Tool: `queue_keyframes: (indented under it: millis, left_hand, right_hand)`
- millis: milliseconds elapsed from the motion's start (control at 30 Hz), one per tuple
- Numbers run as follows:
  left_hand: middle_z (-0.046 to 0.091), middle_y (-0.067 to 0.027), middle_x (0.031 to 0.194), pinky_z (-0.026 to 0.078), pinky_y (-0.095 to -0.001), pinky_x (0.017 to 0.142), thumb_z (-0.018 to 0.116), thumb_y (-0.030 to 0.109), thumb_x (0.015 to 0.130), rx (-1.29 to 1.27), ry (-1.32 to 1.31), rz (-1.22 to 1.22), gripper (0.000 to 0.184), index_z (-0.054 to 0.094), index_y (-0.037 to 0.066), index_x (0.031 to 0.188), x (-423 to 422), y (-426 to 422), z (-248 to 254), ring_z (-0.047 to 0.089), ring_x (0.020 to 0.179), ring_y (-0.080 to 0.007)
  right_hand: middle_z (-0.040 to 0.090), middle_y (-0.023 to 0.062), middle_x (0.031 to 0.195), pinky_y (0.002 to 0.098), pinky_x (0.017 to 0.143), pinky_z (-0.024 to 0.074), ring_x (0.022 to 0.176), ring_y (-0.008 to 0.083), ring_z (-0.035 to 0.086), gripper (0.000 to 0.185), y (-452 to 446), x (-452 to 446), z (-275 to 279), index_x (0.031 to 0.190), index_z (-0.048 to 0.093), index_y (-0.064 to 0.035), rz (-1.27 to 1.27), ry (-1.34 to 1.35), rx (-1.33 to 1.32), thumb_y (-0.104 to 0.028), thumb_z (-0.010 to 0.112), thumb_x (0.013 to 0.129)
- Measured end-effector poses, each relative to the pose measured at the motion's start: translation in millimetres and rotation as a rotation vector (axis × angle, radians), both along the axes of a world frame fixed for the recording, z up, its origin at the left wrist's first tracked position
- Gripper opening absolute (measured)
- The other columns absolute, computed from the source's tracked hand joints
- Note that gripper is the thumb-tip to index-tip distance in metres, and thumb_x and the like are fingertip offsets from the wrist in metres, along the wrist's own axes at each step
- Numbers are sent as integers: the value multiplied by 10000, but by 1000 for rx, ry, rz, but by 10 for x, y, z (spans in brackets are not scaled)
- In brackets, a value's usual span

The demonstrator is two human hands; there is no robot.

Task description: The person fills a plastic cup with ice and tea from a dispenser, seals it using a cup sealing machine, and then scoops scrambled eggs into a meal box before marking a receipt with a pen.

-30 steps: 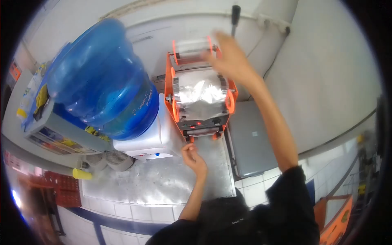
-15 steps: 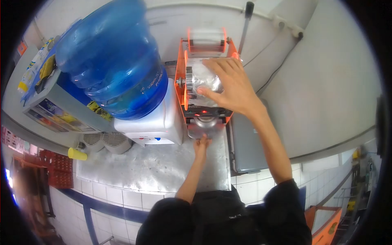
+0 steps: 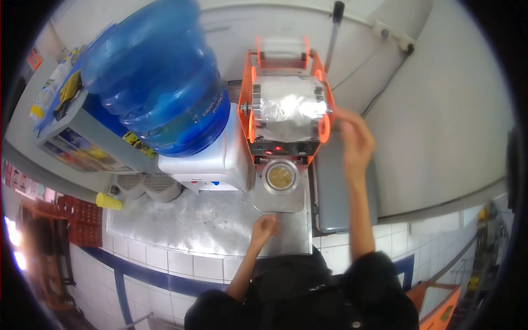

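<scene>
An orange-framed cup sealing machine (image 3: 281, 148) stands in front of me, with a shiny roll of sealing film (image 3: 289, 104) between orange discs. Its metal tray (image 3: 264, 201) is pulled out toward me, and a cup (image 3: 281, 176) with yellowish contents sits in the round holder. My left hand (image 3: 265, 228) is just in front of the tray's near edge, apart from it, fingers curled in and nothing visible in them. Beside the roll's right end, my right hand (image 3: 357, 143) is slightly blurred, its fingers stretched toward the roller; whether they touch it I cannot tell.
A big blue water bottle (image 3: 159, 82) sits on a white dispenser (image 3: 212, 170) at left. A dark-handled lever (image 3: 333, 38) rises behind the machine. A grey box (image 3: 333, 203) stands to the right. The metal tabletop (image 3: 192, 225) ends near my body; a yellow cup (image 3: 109, 201) lies farther left.
The tray has slid out toward me, bringing the cup into view. My left hand has drawn back and let go of the tray. My right hand has moved off the film roll, to the right.
</scene>
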State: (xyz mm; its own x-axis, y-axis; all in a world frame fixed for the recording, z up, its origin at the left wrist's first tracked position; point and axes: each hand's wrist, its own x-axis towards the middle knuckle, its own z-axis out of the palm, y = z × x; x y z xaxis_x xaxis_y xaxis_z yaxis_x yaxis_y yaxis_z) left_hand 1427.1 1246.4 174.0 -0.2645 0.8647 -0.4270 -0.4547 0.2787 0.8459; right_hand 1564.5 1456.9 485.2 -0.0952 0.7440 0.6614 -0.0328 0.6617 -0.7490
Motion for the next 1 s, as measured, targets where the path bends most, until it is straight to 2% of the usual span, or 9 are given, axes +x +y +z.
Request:
queue_keyframes:
  millis: [67,167,267,467,667,767,833,900,1000]
  left_hand:
    - [716,-118,993,563,-312,708,682,228,937,18,193,-44,246,635,66,1116,-67,-17,-21,691,776,-186]
    - [705,-116,918,540,-304,672,705,131,859,185,784,187,187,681,33,1016,-88,223,496,680,709,-209]
    - [623,-155,1175,499,-420,896,747,141,800,346,1138,42,414,619,74,1188,-157,806,938,599,1074,-303]
    - [442,-175,1390,438,-488,1014,807,249,693,45,1620,-346,807,433,158,1402,8,1465,1046,438,1270,-398]
    - [487,-152,1228,466,-501,958,801,185,663,283,1568,-17,672,533,154,1278,139,1146,1358,474,1189,-395]
    - [516,-143,1201,494,-482,915,798,181,673,208,1558,243,617,561,165,1243,162,441,1597,498,1157,-385]
    - [524,-139,1192,505,-477,896,802,194,671,94,1643,454,619,560,174,1240,-60,-126,1617,514,1143,-381]
    - [519,-143,1211,523,-483,839,828,244,658,-258,1493,156,636,560,170,1230,-270,-812,1584,540,1060,-390]
    - [537,-135,1192,531,-481,830,826,294,665,-523,1408,277,631,562,196,1230,-529,-1836,1336,561,1033,-381]
  right_hand:
    - [630,46,826,285,721,462,766,126,578,250,105,360,-820,854,652,-7,-308,246,-224,-184,536,989]
    - [629,46,897,309,759,489,816,156,587,279,186,694,-2762,1017,632,-61,-24,418,-998,-300,487,1004]
    - [650,81,950,364,806,536,866,180,620,282,93,277,-3279,1086,636,-96,165,420,-1642,-290,463,979]
    - [652,87,1178,412,977,481,1090,242,599,375,147,-81,-3424,1218,600,-92,580,696,-1530,-350,442,997]
    - [632,114,1199,427,1022,452,1140,298,582,442,182,124,-3503,1243,570,-43,767,740,-1481,-370,403,997]
    - [631,123,1185,437,1034,440,1152,304,577,442,249,177,-4388,1227,565,-32,624,446,-1422,-372,403,996]
    - [656,54,984,392,887,534,1018,224,630,314,-201,608,-3915,1085,615,-80,428,313,-1575,-355,504,983]
    - [663,65,847,370,658,562,735,224,657,273,-559,928,-4365,1031,627,-77,381,264,-1591,-317,514,966]
    - [652,47,821,331,668,537,734,208,642,227,-1282,1065,-4423,979,635,-100,542,-117,-1728,-292,527,924]
